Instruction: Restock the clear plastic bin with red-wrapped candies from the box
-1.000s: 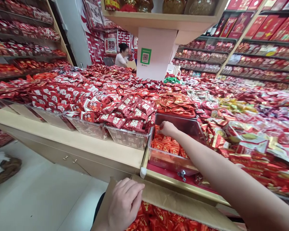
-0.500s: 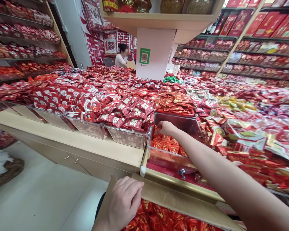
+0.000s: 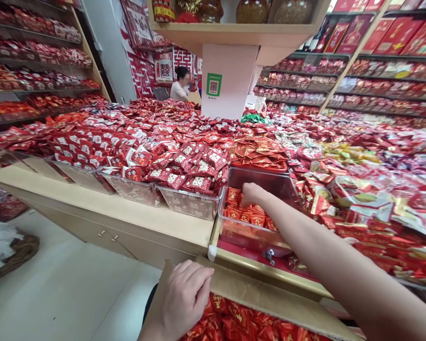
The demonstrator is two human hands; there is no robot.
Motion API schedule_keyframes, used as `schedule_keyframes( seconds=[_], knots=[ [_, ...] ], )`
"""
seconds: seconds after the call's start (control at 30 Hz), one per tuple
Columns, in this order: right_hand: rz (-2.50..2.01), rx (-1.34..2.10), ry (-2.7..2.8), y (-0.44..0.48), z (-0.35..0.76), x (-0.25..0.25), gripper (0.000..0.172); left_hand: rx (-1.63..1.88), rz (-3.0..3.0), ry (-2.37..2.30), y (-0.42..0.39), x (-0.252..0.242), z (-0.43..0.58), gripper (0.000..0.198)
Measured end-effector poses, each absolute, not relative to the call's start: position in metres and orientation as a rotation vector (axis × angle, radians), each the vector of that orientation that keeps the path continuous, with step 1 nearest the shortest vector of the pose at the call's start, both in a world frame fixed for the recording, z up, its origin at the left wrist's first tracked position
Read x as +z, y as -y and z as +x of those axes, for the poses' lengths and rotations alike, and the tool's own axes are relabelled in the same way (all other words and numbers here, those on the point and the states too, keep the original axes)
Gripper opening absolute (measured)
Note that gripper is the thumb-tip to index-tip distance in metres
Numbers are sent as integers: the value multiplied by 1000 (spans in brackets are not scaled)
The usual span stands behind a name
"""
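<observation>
My left hand [image 3: 188,296] is closed over the edge of an open cardboard box [image 3: 255,289] at the bottom of the view. Inside the box lie many red packets with gold print [image 3: 239,315], like wrapped sweets. My right hand [image 3: 252,193] reaches into a clear plastic bin [image 3: 241,234], knuckles up and fingers curled down onto the packets there. Similar red-and-gold packets [image 3: 257,218] stand in rows along the front of this bin, and its back part shows bare wall. The right fingertips are hidden, so any packet in their grip cannot be made out.
Clear bins heaped with dark red packets [image 3: 197,182] stand left of my right hand. A pile of orange-red packets [image 3: 259,151] lies behind. A metal clip [image 3: 269,256] sits below the bin's front. A pillar [image 3: 227,85] rises mid-counter; a person [image 3: 180,85] sits beyond.
My right hand has shifted slightly right and lower in the bin, uncovering a red packet at the left end. My left hand keeps its hold on the box edge.
</observation>
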State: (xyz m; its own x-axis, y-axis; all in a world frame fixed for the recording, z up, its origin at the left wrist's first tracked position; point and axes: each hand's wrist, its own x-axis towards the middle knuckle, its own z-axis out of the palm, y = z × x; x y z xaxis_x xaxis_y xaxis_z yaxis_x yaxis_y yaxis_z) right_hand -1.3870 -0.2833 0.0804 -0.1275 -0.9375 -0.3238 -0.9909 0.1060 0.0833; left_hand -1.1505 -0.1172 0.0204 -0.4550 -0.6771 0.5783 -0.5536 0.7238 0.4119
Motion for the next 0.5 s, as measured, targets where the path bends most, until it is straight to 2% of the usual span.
schedule_keyframes(
  seconds=[0.1,0.23,0.37,0.5],
  knots=[
    [-1957,308,-2199,284,-1388,66,68,-210,928,2175,117,20,-1150,15],
    [-1927,276,-2198,285,-1390,56,81,-216,928,2179,117,18,-1150,15],
    [-1880,261,-2210,283,-1387,59,89,-225,947,2195,118,16,-1148,15],
    [-1867,212,-2251,281,-1384,61,87,-214,936,2194,118,16,-1148,15]
  ],
)
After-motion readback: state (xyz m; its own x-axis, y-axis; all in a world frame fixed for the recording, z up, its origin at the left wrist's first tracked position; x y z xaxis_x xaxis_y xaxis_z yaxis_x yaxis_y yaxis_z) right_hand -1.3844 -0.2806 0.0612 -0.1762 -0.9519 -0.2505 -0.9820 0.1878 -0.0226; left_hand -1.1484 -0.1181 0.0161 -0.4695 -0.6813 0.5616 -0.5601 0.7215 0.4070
